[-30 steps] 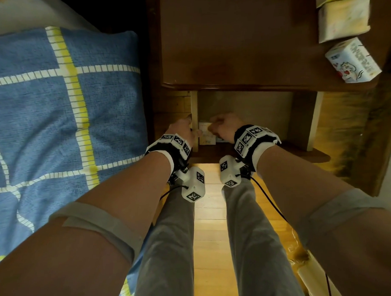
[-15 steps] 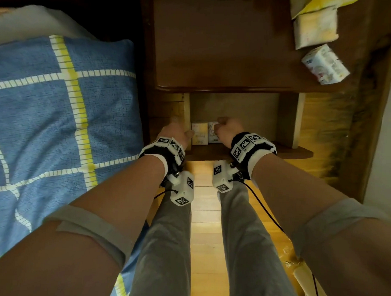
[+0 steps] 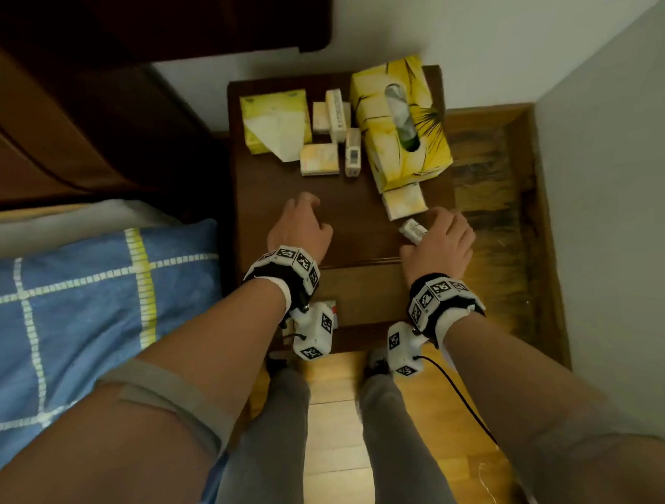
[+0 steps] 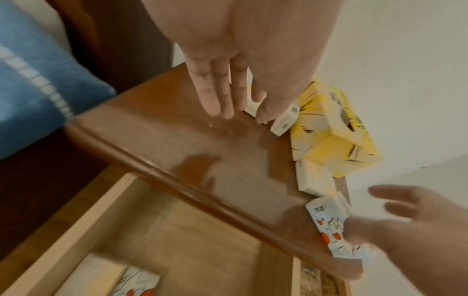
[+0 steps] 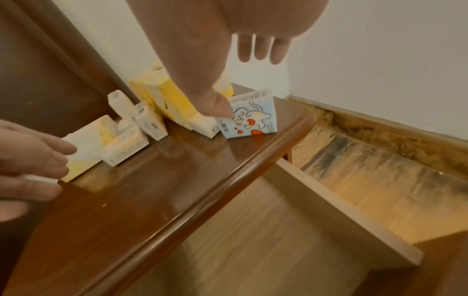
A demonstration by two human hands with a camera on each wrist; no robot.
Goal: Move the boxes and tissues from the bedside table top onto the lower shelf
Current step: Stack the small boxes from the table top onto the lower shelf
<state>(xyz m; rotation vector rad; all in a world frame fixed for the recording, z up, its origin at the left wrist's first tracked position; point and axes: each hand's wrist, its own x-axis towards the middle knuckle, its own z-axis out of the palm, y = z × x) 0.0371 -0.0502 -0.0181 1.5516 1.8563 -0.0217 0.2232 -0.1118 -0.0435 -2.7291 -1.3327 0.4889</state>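
Note:
The dark wooden bedside table top (image 3: 272,197) carries a large yellow tissue box (image 3: 399,122), a yellow tissue pack (image 3: 275,125), several small pale boxes (image 3: 319,159) and a white tissue pack (image 3: 404,199). A small white box with a cartoon cat (image 3: 412,230) stands near the front right corner. My right hand (image 3: 433,225) hovers over it with its fingers (image 5: 258,50) straight, and the thumb tip touches the cat box (image 5: 250,120). My left hand (image 3: 306,209) hangs empty over the table top with straight fingers (image 4: 220,108). Another cartoon box (image 4: 136,284) lies on the lower shelf.
A bed with a blue checked pillow (image 3: 76,299) lies to the left of the table. White walls close the corner behind and to the right. A wooden floor (image 3: 337,402) and my grey trouser legs are below the table front.
Both hands have come up from the lower shelf to the table top, leaving boxes on the shelf. The head view has swung up onto the table top.

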